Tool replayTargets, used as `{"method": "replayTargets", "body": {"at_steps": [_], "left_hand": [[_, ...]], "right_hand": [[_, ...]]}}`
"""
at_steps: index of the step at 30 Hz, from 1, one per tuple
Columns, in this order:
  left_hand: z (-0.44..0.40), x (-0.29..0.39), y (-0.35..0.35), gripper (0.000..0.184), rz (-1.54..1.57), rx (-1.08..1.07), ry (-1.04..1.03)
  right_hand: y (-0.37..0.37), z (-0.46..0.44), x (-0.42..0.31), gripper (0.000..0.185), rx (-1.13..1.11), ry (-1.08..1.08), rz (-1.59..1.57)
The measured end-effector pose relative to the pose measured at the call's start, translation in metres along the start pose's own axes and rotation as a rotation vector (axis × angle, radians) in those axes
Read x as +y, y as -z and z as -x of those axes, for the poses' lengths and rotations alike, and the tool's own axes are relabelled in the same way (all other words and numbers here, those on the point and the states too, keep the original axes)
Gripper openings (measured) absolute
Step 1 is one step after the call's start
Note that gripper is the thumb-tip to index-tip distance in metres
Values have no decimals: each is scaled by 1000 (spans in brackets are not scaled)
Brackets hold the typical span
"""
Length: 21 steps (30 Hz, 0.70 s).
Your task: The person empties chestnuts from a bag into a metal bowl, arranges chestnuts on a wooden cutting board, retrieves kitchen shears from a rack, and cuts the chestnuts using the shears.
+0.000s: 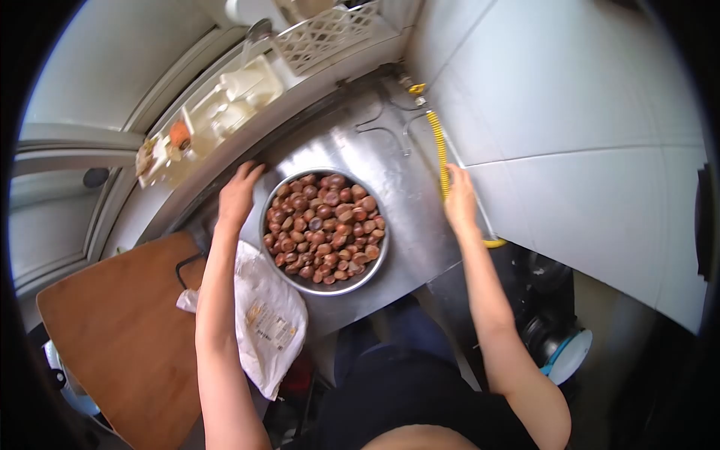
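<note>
A round metal bowl (264, 253) heaped with brown chestnuts (324, 225) rests on the steel counter. My left hand (238, 196) is just beyond the bowl's upper left rim, fingers reaching forward and apart, with nothing seen in them. On the other side, my right hand (460, 196) is beside the yellow corrugated hose (439, 139) along the tiled wall. Its fingers point forward, loosely extended; whether they touch the hose I cannot tell. Below the bowl, a white plastic bag (268, 322) with a printed label hangs over the counter's front edge, next to my left forearm.
A brown wooden board (124, 330) lies at the left. On the sill behind stand a cream tray (259, 82) with small items and a white lattice basket (330, 37). A wire stand (386, 124) sits at the back. Dark pots and a blue-rimmed pan (570, 356) are low at the right.
</note>
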<state>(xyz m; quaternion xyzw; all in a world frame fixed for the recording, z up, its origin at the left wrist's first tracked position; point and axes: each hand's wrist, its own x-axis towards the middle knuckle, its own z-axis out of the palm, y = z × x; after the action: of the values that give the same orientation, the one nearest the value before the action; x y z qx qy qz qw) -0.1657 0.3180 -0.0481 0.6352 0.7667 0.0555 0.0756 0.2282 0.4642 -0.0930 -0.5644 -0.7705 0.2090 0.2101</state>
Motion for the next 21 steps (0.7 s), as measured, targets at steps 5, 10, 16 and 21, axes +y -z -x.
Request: {"method": "replayTargets", "body": {"at_steps": [5,10,16,21], "left_hand": [[-16,-20,-32,42,-326,-173,-98],[-17,-44,-68,25,-317,-103,-133],[-1,-34,-62,20,-73,-15,11],[39,8,-2,23,462,267,331]], "right_hand": [[15,-15,-2,34,-210,4,-71],[5,-24,12,31,-234,-9,-57],[-1,-27,22,32,-296,-16,-47],[-12,-16,43,35,-353,-46,-153]]}}
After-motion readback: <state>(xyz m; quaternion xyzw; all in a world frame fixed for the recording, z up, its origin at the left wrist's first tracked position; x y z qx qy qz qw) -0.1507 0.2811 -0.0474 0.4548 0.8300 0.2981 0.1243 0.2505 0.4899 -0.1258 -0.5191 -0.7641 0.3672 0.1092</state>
